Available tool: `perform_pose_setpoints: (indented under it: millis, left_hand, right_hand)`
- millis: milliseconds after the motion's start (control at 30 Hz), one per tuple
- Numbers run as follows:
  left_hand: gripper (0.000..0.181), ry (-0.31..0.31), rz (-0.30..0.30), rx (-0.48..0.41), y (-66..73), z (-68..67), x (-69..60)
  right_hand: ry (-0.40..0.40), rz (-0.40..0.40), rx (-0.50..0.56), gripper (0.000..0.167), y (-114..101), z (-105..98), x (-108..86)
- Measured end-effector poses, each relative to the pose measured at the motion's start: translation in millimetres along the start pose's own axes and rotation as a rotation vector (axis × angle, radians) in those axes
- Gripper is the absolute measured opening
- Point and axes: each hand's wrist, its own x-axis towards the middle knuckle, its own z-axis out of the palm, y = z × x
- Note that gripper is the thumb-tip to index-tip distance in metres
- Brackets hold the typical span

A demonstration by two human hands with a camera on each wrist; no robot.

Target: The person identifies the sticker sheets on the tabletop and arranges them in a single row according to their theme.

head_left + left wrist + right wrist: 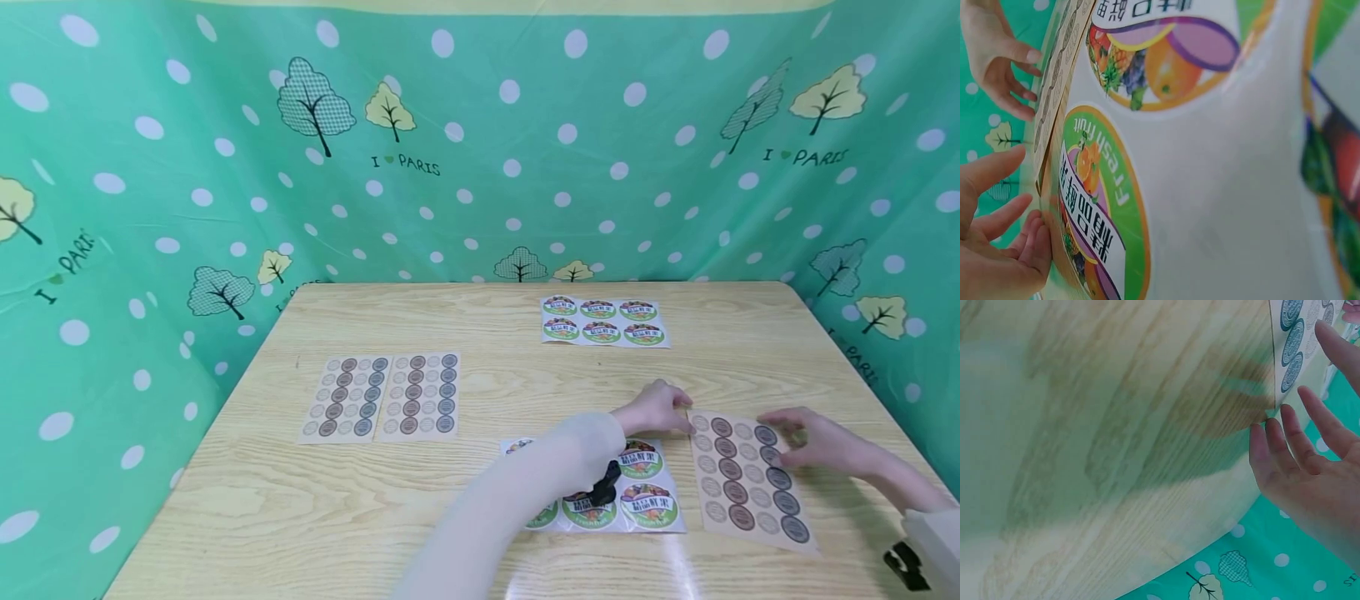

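A beige sheet of round stickers lies on the right side of the table, its circles in brown and dark blue columns. At its far left corner is my left hand, fingers relaxed and bent downward by the edge. My right hand rests at the far right corner, thumb reaching over the sheet. In the right wrist view, fingertips of the right hand touch the table beside the paper's edge. Under my left forearm lies a white sheet of fruit stickers, partly hidden by the sleeve.
Two more beige sticker sheets lie side by side on the left of the wooden table. Another fruit sticker sheet lies near the back edge. A green dotted curtain hangs behind and along both sides.
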Motion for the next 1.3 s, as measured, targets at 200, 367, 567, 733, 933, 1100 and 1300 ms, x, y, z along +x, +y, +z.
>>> perform_pose_setpoints:
  millis: [200,367,567,733,933,1100,1300]
  left_hand:
    - [0.043,0.013,-0.017,0.064,1.4,4.4,2.0]
    - [0.045,0.031,-0.045,0.120,4.4,6.3,1.6]
    - [0.043,0.060,-0.057,0.209,7.6,9.4,0.4]
    - [0.040,0.078,-0.058,0.238,8.3,11.2,0.5]
    - [0.037,0.087,-0.063,0.233,8.7,12.5,1.9]
    - [0.032,0.088,-0.068,0.232,8.6,13.2,2.5]
    - [0.024,0.088,-0.055,0.258,8.3,13.7,3.1]
  right_hand:
    - [0.017,0.003,-0.008,0.063,2,3,0.3]
    - [0.040,-0.005,-0.032,0.066,3,6,1.6]
    - [0.076,-0.016,-0.087,0.066,4,8,2.8]
    - [0.073,-0.002,-0.083,0.065,4,8,4.6]
    - [0.067,0.006,-0.081,0.063,3,7,5.5]
    - [0.053,-0.002,-0.069,0.065,2,6,6.6]
    - [0.040,-0.029,-0.046,0.064,1,5,7.1]
